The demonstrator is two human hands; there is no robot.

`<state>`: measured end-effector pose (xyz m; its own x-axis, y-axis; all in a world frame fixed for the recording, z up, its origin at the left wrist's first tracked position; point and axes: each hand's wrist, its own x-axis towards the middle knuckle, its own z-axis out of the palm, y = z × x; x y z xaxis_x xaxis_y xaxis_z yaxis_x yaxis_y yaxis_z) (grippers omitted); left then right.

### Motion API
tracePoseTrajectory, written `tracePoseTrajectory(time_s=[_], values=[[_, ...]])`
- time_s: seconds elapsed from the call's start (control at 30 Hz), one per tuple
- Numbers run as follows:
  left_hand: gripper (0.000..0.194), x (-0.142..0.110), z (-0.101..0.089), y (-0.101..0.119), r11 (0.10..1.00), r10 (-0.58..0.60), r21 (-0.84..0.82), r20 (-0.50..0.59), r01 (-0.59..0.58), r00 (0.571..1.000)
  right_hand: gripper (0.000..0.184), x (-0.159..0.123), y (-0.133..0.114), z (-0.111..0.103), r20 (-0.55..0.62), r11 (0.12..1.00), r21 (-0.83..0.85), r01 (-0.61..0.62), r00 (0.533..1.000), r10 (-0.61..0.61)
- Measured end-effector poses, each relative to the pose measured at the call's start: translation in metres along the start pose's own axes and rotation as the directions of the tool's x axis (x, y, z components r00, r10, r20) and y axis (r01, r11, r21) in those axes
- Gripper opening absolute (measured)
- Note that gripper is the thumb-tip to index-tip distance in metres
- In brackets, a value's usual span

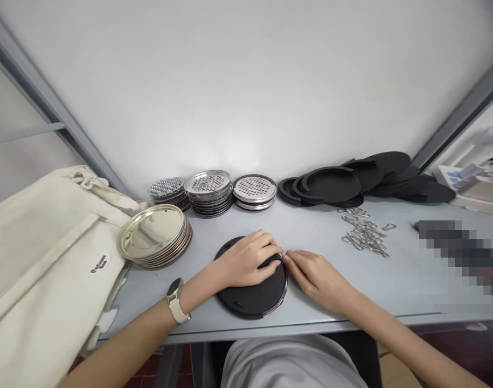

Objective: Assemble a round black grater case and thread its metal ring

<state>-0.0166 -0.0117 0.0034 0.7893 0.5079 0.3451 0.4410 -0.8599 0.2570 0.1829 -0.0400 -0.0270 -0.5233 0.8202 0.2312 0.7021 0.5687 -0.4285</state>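
Note:
A black round disc (254, 291) with a metal rim showing along its right side lies flat near the table's front edge. My left hand (250, 258) rests across it, its fingertips and thumb closed on the right edge. Against that same edge, my right hand (317, 277) pinches with thumb and forefinger. Something small and metallic glints between the two hands, but the fingers hide most of it. Right of the hands lies a loose pile of small silver carabiner-like clips (365, 234).
Stacked gold-coloured round lids (153, 234) stand at left beside a cream bag (48, 231). Along the wall are stacks of perforated metal discs (208, 186), a short perforated stack (254, 189) and overlapping black discs (335, 184). A blurred dark object (460, 253) lies at right.

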Motion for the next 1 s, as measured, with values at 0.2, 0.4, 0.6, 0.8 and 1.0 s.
tracePoseTrajectory(time_s=[0.2, 0.4, 0.6, 0.8, 1.0], values=[[0.02, 0.0003, 0.0003, 0.0005, 1.0, -0.015, 0.008, 0.007, 0.015, 1.0, 0.031, -0.0007, 0.0019, 0.0031, -0.015, 0.999, -0.049, -0.007, 1.0, 0.006], [0.018, 0.0005, 0.001, 0.0006, 1.0, -0.028, -0.001, 0.013, 0.028, 1.0, 0.029, -0.0006, 0.0023, 0.005, -0.011, 0.996, -0.089, -0.007, 1.0, 0.007], [0.018, 0.0009, -0.0002, 0.001, 0.999, -0.033, 0.011, 0.023, 0.033, 0.999, 0.029, -0.0007, 0.0025, 0.0047, -0.004, 0.996, -0.087, 0.003, 1.0, -0.004], [0.018, 0.0005, -0.0001, 0.0011, 0.998, -0.058, 0.035, 0.015, 0.058, 0.998, 0.027, -0.0008, 0.0015, 0.0041, -0.014, 0.996, -0.09, 0.011, 1.0, -0.012], [0.018, 0.0008, 0.0, 0.0008, 0.996, -0.081, 0.044, 0.02, 0.08, 0.997, 0.023, -0.0006, 0.0013, 0.0043, -0.004, 0.994, -0.111, 0.007, 1.0, -0.008]])
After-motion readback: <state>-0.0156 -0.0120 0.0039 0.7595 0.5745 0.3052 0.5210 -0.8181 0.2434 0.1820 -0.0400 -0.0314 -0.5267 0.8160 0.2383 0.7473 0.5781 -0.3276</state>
